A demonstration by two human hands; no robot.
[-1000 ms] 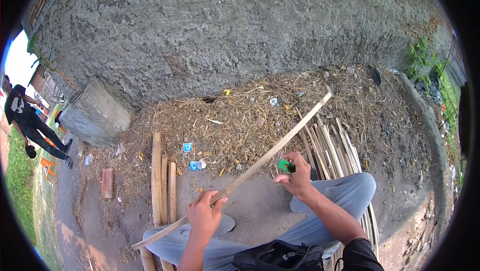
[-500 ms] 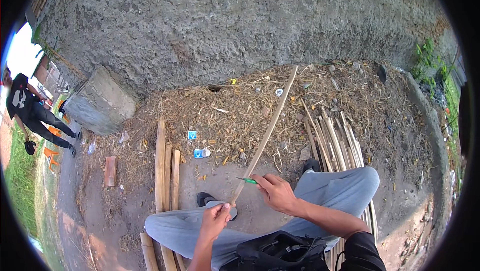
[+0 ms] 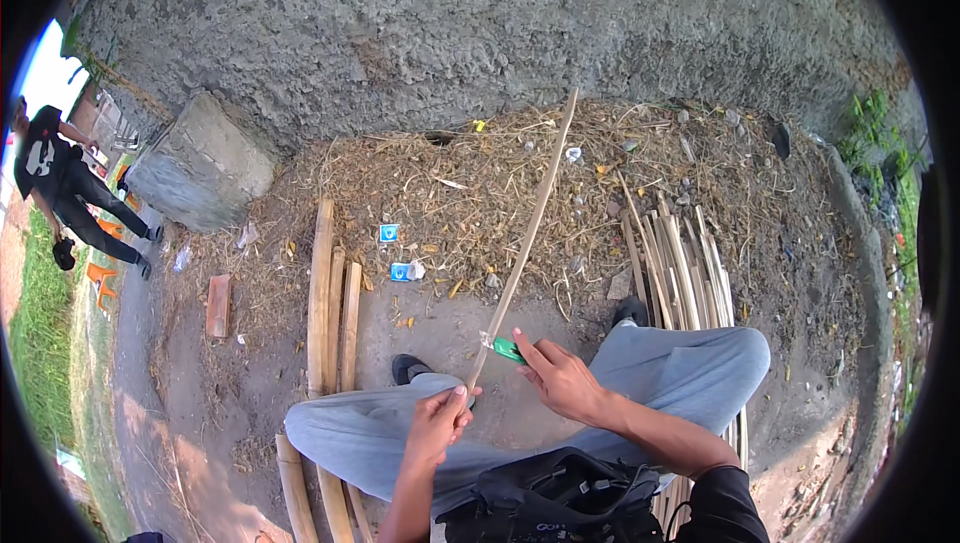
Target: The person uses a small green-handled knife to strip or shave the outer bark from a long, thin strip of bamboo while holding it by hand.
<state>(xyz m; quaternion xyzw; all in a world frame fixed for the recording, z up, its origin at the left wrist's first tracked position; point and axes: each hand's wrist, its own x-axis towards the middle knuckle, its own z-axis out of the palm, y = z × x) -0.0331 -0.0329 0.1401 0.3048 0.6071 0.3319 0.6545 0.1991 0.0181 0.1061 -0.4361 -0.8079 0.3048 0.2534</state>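
Note:
My left hand (image 3: 437, 425) is closed around the near end of a long, thin bamboo strip (image 3: 538, 215). The strip slants away from me and up to the right, its far tip in front of the wall. In my right hand (image 3: 566, 385) is a green-handled cutter knife (image 3: 508, 349), gripped with the index finger stretched along it. Its short metal blade lies at the strip, a little beyond my left hand; whether it bites into the strip is too small to tell.
Thick bamboo poles (image 3: 320, 303) lie to my left, and a pile of split strips (image 3: 680, 263) lies by my right leg. A rough grey wall (image 3: 480, 33) rises ahead. A brick (image 3: 218, 305), a concrete block (image 3: 210, 163) and a standing person (image 3: 75, 183) are at left.
My right hand has turned the cutter knife, so more of its green handle and blade face shows. The strip has tilted slightly more upright, and the whole view has shifted a little.

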